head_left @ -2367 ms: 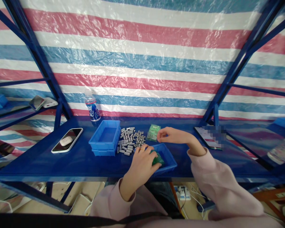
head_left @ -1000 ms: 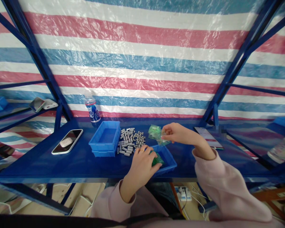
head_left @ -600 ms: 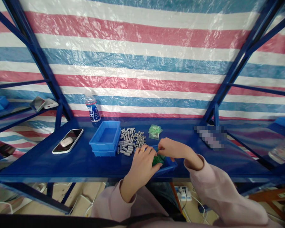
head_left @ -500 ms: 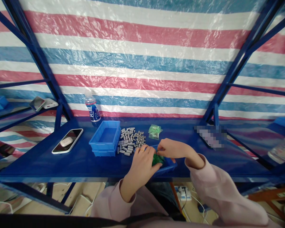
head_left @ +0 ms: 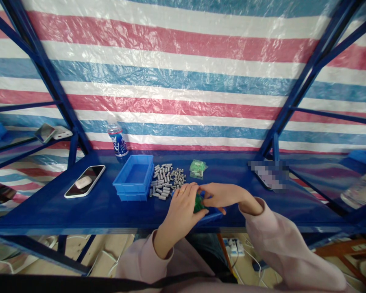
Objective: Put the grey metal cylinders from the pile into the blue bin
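My left hand (head_left: 183,207) curves around green material (head_left: 199,203) over a blue tray (head_left: 212,216) near the table's front edge. From the right, my right hand (head_left: 222,194) reaches to the same green material, its fingers bent and its fingertips partly hidden. The two hands nearly touch and cover much of the tray. Just left of them lies a pile of small grey metal cylinders and fittings (head_left: 164,179). Behind the hands is a clear bag with light green contents (head_left: 198,168).
Stacked blue bins (head_left: 134,179) stand left of the metal pieces. Farther left, a phone (head_left: 85,181) carries a small pale case (head_left: 83,182). A bottle (head_left: 118,140) stands at the back. Another phone (head_left: 266,177), partly pixelated, lies right. Blue frame posts rise at both sides.
My right hand has moved down and left, its fingers now lower at the green material beside my left hand. The whole view has shifted slightly.
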Tool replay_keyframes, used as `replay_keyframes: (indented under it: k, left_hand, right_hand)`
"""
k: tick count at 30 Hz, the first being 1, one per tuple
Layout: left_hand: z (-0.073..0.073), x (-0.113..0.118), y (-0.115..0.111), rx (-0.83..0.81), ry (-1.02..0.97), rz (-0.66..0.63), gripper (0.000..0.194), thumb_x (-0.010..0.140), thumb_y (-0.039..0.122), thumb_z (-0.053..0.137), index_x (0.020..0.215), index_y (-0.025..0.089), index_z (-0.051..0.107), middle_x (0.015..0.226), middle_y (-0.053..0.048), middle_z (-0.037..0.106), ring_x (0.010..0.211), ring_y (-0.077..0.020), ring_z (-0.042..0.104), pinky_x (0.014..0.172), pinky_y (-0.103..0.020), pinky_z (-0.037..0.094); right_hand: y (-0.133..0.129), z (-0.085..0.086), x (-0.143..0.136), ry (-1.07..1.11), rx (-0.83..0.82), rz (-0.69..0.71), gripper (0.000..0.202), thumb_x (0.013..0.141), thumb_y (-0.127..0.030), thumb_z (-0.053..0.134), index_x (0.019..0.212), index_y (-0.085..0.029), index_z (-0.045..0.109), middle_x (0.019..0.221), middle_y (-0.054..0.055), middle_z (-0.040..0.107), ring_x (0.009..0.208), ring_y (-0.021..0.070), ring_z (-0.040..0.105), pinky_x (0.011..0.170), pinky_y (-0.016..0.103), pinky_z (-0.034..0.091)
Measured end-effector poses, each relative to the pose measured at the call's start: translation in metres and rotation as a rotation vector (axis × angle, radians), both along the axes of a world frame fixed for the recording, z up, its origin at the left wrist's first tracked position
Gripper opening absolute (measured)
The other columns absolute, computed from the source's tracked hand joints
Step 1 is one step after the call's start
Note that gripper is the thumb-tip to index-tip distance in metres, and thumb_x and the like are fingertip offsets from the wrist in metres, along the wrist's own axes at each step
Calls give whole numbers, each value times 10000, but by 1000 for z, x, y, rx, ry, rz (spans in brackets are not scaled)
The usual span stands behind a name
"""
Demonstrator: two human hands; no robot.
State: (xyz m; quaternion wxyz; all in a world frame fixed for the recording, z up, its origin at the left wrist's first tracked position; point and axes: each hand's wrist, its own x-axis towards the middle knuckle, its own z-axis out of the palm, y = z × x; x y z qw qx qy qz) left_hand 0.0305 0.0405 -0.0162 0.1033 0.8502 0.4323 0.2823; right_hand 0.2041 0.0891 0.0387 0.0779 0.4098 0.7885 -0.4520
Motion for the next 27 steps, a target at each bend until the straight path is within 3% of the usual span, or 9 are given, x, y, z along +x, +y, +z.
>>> replay_keyframes:
  k: [7,13,19,27]
  left_hand:
    - [3,1,1,-33,-31,-42,435,790,336,640,1163,227,444,1137,-38,568,1106,-230,497,956,-392,368]
    - [2,1,1,5,53,-32,278,804,312,613,1057,241,521,1094,-19,565,1073,-225,490,934,-389,367]
    - [6,4,4,40,125,-44,175,811,298,598,977,246,579,1061,-25,544,1053,-222,475,897,-371,378]
    - [8,7,8,83,142,-145,49,840,198,542,833,212,589,995,4,579,987,-175,490,870,-334,357]
  right_hand:
    - [1,-1,8,87,-14,87,393,711,-57,508,1101,-105,491,585,-46,545,429,92,528,399,160,387]
    - [0,-3,13,54,-2,54,379,695,-93,561,1044,-141,422,642,-56,557,413,79,508,346,161,388]
    - [-3,-4,9,19,90,26,278,734,-136,540,1003,-133,469,660,-32,587,387,82,519,326,172,389]
    - [2,-18,5,22,134,-58,418,686,-211,638,1081,-129,527,594,-42,588,432,126,560,337,195,420]
